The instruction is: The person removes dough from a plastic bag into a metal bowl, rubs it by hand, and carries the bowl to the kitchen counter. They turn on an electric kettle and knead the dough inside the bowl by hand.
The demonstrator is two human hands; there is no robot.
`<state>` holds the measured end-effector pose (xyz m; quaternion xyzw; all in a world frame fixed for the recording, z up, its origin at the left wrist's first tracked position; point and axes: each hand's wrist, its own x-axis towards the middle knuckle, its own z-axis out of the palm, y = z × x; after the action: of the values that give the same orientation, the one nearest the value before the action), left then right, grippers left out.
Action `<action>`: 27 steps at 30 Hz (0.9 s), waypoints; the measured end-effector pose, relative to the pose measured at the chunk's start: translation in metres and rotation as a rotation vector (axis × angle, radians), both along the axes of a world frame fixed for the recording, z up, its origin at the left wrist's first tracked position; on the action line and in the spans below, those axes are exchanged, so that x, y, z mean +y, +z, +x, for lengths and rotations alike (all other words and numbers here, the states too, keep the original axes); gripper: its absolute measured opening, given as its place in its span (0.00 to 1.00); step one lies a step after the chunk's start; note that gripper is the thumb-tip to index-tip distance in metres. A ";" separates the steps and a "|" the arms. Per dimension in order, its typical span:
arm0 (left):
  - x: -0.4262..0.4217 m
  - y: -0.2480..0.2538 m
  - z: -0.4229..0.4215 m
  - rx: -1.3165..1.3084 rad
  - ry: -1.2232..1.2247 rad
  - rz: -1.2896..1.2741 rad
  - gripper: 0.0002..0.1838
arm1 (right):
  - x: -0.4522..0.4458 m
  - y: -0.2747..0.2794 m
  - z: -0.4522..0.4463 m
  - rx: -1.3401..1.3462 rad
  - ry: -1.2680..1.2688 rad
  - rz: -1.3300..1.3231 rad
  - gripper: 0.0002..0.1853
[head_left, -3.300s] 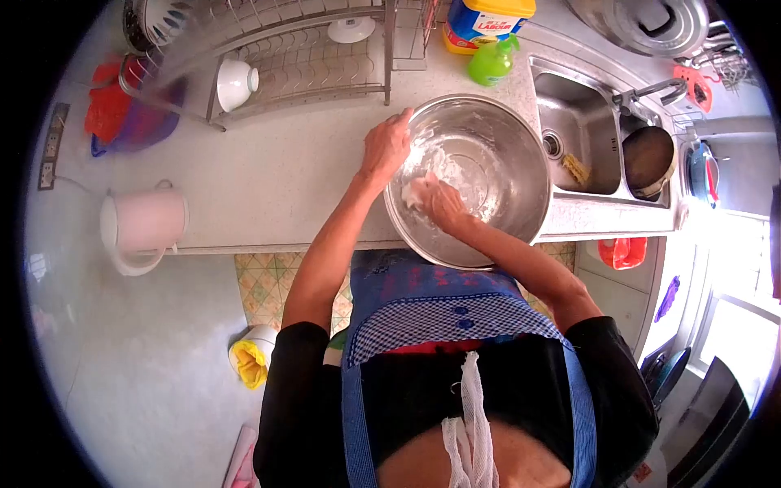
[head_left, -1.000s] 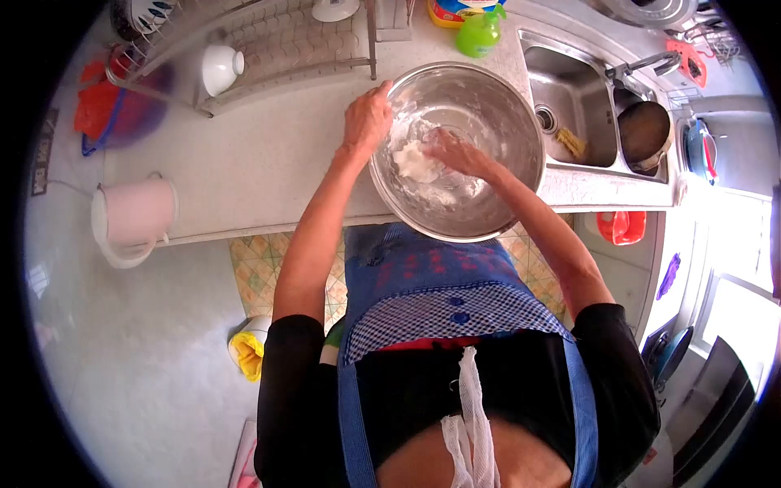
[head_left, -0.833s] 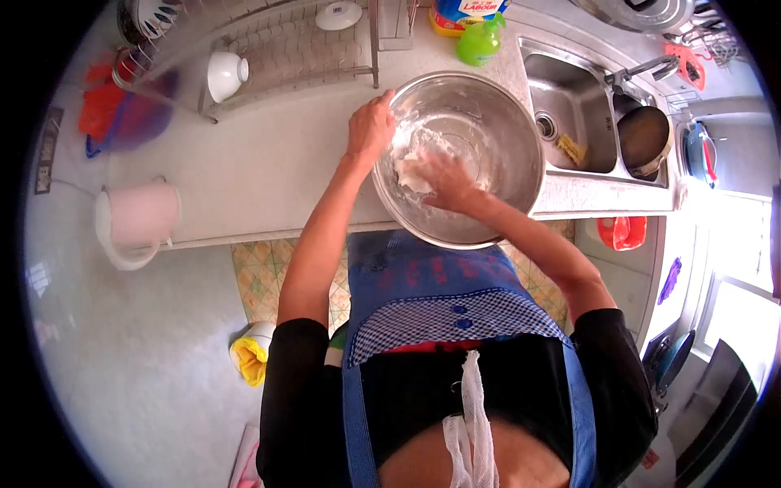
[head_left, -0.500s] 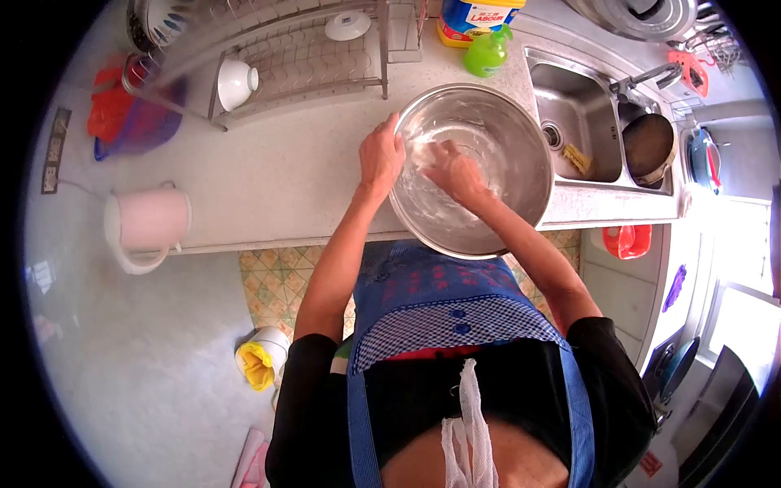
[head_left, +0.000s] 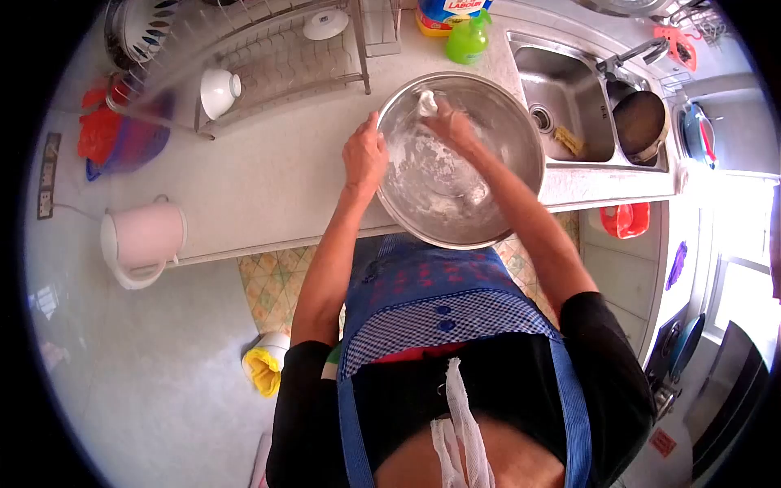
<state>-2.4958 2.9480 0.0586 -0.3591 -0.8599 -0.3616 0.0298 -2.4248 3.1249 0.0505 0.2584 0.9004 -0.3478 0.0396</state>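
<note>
A large steel mixing bowl (head_left: 521, 154) sits at the counter's front edge, its inner wall and bottom smeared with white powder or paste. My left hand (head_left: 365, 159) grips the bowl's left rim, fingers over the edge. Inside the bowl, my right hand (head_left: 450, 126) reaches to the far left wall, slightly blurred. At its fingertips is a small white lump of dough (head_left: 427, 103), partly covered by the fingers.
Beyond the bowl stand a green pump bottle (head_left: 468, 41) and a yellow-blue detergent container (head_left: 443, 16). A sink (head_left: 561, 98) with a pan (head_left: 640, 126) is to the right. Left are a dish rack (head_left: 285, 102), a white bowl (head_left: 220, 93) and a pink kettle (head_left: 145, 240).
My right hand has moved from the bowl's middle up toward its far wall, and a white lump now shows at the fingertips. The left hand stays on the rim. The whole view has shifted slightly.
</note>
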 end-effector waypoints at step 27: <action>0.008 0.006 -0.013 0.029 -0.030 -0.058 0.23 | -0.004 0.009 0.036 0.036 0.002 0.553 0.22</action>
<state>-2.5088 2.9558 0.0645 -0.3777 -0.8640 -0.3319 0.0263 -2.3888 3.1208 0.0594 0.2522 0.9620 -0.0935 -0.0478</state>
